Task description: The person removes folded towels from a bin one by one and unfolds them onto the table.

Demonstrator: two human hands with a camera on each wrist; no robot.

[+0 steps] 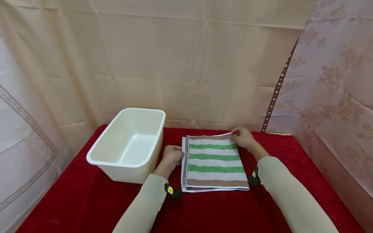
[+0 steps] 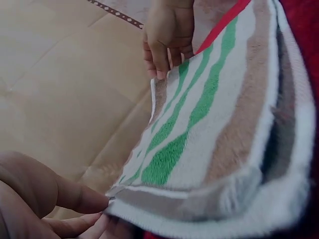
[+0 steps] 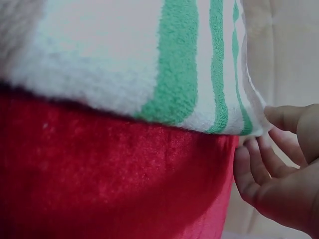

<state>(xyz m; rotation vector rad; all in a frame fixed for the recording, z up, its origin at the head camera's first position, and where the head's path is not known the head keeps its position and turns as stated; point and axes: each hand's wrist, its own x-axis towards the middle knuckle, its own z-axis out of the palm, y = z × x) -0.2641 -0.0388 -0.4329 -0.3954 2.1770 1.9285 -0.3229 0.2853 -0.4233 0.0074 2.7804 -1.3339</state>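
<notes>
A folded towel (image 1: 215, 161) with green, white and brown stripes lies on the red cloth in the head view. At its left edge, my left hand (image 1: 173, 155) pinches the layers between thumb and fingers; the left wrist view shows the thumb (image 2: 79, 196) on top of the edge. My right hand (image 1: 243, 137) pinches the far right corner, which is lifted slightly. In the right wrist view the thumb (image 3: 286, 118) presses that corner from above, with fingers beneath. Several fingertips of the left hand are hidden under the towel.
Left of the towel stands a cream plastic basin (image 1: 126, 165), with nothing inside it. Red velvety cloth (image 1: 215, 212) covers the table. A beige curtain (image 1: 186, 64) hangs behind, and a floral curtain (image 1: 338, 81) is on the right.
</notes>
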